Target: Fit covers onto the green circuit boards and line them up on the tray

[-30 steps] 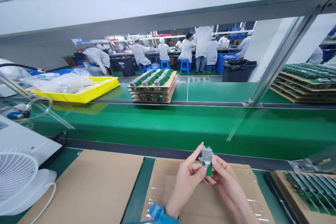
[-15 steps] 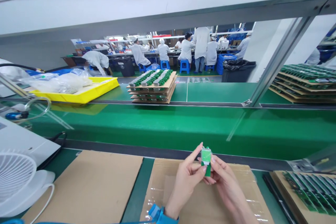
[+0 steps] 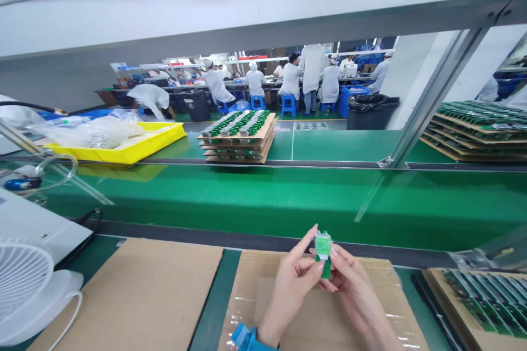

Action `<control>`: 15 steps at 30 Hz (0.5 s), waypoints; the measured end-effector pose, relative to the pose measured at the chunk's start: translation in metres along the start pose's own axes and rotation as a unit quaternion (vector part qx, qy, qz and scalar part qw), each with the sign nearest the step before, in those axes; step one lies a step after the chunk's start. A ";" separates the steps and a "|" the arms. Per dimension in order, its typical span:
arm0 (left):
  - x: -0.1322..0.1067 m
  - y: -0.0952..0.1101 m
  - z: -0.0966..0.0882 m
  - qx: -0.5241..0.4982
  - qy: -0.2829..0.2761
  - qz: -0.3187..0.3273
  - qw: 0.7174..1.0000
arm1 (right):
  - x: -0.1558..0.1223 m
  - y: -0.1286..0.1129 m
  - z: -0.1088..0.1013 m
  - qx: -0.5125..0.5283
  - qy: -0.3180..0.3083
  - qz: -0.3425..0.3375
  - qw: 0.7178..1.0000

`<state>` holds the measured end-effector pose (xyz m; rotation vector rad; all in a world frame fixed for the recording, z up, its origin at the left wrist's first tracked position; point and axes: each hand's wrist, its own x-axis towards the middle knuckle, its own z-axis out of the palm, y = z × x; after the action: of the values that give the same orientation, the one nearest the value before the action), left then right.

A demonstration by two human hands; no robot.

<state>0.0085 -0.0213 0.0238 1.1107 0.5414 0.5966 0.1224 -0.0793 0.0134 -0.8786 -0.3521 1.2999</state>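
Observation:
Both hands grip a small green circuit board (image 3: 323, 245) with a pale green screen-like part on its upper face. My left hand (image 3: 290, 279) has its index finger at the board's top edge and its thumb low on the face; a blue strap is round that wrist. At the board's right side, my right hand (image 3: 357, 288) pinches it with thumb and fingers. The board is held up above a taped cardboard sheet (image 3: 247, 296). Its underside is hidden from me.
Another cardboard sheet (image 3: 144, 290) lies left, beside a white fan (image 3: 27, 285). Rows of boards (image 3: 486, 299) sit on cardboard at right. Across the green belt (image 3: 255, 192), a shelf carries stacked boards (image 3: 239, 137) and a yellow tray (image 3: 160, 142). Several people work in the background.
My hands and the board stay in nearly the same pose. Only a slight shift of the whole view shows.

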 end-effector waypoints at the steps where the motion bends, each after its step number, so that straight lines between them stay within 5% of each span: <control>1: 0.000 0.000 0.000 0.000 0.001 0.000 1.000 | 0.000 0.000 0.000 0.000 0.000 0.000 1.000; 15: -0.001 -0.001 0.002 -0.009 0.004 0.007 1.000 | 0.001 0.002 -0.002 0.002 -0.006 -0.003 1.000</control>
<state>0.0093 -0.0231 0.0234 1.0957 0.5334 0.6174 0.1226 -0.0797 0.0099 -0.8665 -0.3625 1.2998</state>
